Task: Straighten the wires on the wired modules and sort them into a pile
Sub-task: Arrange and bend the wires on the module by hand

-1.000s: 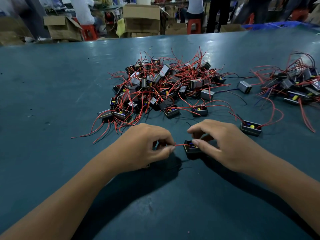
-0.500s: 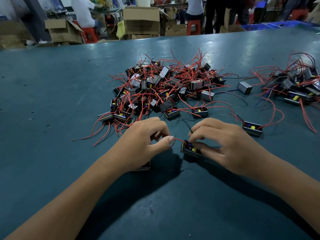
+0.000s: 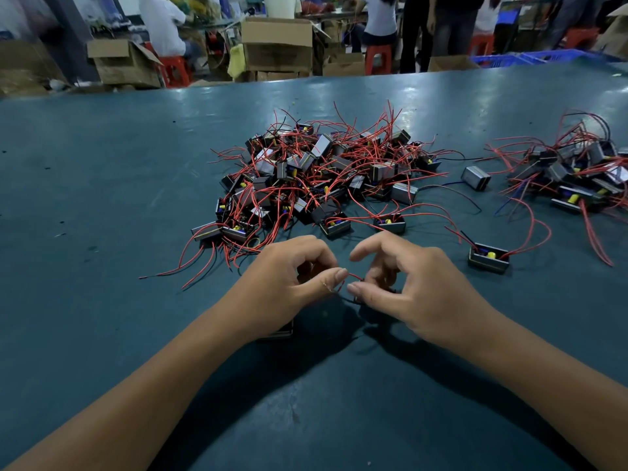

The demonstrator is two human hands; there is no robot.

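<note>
Module wire, red [image 3: 353,276], arcs between both thumbs near the tabletop's front middle: left hand [image 3: 289,287] pinches it, right hand [image 3: 404,283] curls over the mostly hidden module [image 3: 377,309]. Beyond, the tangled pile [image 3: 319,178] sits mid-table; a smaller heap [image 3: 577,175] crowds the right edge.

My left hand [image 3: 285,283] and right hand [image 3: 414,294]: both forearms bare, no sleeves, gloves, rings or watch; fingernails short, unpainted.
</note>
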